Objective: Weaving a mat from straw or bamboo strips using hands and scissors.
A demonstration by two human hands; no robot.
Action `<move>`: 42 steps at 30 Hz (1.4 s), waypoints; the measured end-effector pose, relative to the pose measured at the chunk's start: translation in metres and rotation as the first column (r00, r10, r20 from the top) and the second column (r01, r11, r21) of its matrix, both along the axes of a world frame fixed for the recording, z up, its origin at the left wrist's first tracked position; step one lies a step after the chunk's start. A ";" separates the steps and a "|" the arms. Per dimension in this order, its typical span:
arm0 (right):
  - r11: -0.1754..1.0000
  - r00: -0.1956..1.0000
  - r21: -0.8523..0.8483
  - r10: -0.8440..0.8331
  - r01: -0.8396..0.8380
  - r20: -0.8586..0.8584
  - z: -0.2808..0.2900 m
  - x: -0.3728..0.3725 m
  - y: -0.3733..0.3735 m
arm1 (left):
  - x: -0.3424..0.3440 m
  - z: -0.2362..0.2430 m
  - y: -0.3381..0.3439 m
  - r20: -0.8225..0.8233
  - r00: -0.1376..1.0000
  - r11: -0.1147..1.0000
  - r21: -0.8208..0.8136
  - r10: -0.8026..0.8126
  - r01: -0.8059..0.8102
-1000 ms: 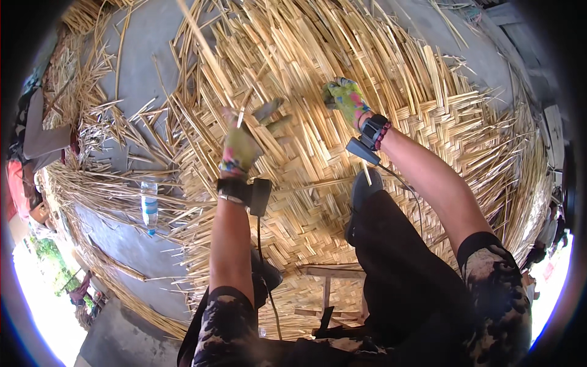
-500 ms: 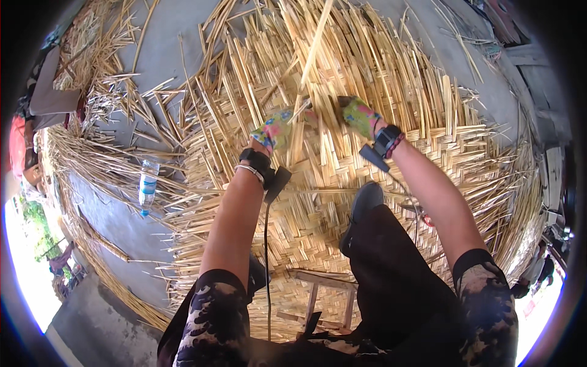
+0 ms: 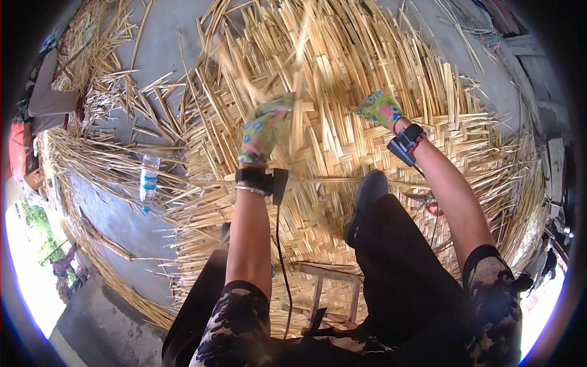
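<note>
A large woven mat of split straw-coloured reed strips [image 3: 318, 229] spreads beneath me, with long loose ends fanning out at its far side. My left hand [image 3: 264, 129], in a green flowered glove, is closed above the mat on a pale reed strip [image 3: 235, 70] that is smeared by motion. Another long strip [image 3: 299, 79] stands up beside those fingers. To the right, my right hand [image 3: 380, 109] wears a matching glove and rests low over the strips. Its fingers look curled together; whatever they hold is hidden.
A water bottle [image 3: 148, 183] lies at the left among loose reeds. Red-handled pliers or cutters [image 3: 434, 208] lie near my right forearm. My shoe [image 3: 371, 186] is on the mat, and a small wooden frame [image 3: 327, 275] is close to my body. Another person [image 3: 21, 147] is at the far left.
My hands have moved apart: the left has turned upright and swung a strip leftward, while the right has shifted right, off the strips near the middle.
</note>
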State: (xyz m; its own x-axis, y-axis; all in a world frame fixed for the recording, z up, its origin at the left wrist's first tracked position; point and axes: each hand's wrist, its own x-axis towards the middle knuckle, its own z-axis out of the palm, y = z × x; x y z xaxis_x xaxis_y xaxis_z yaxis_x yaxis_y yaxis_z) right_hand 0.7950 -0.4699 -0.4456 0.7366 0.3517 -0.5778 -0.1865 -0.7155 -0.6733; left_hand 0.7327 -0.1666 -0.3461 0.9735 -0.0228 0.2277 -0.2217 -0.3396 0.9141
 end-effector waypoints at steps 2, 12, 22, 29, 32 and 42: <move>0.946 0.958 -0.201 0.275 -0.254 0.082 0.034 0.004 0.029 | 0.004 0.003 0.017 -0.391 0.877 0.645 -0.753 -0.281 -0.129; 0.950 0.948 0.211 0.172 -0.231 0.267 0.021 0.021 -0.012 | -0.046 -0.018 0.000 -0.737 0.543 0.314 -0.446 0.403 -0.838; 0.973 0.949 0.162 0.204 -0.168 -0.241 0.036 0.037 0.009 | -0.054 -0.042 0.006 -0.658 0.612 0.532 -0.358 0.440 -0.767; 0.428 0.427 0.213 -0.500 0.878 -0.754 0.062 0.006 0.045 | -0.043 -0.018 0.022 -0.256 0.876 0.733 0.664 0.409 -0.148; 0.796 0.918 0.471 -0.266 0.381 -0.293 0.043 0.008 0.021 | -0.014 -0.008 0.018 -0.505 0.829 0.508 0.793 0.239 0.337; 0.651 0.467 -0.577 0.757 -0.493 0.457 0.101 0.009 0.046 | -0.010 -0.040 0.035 -0.554 0.832 0.564 0.693 0.017 0.450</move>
State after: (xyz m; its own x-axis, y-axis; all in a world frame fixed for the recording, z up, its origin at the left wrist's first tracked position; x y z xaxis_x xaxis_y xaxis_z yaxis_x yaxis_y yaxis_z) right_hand 0.8042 -0.4240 -0.3448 0.5949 0.7613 -0.2579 0.7599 -0.6372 -0.1281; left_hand 0.7231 -0.1318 -0.3866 0.8738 -0.1847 -0.4499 -0.0411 -0.9498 0.3100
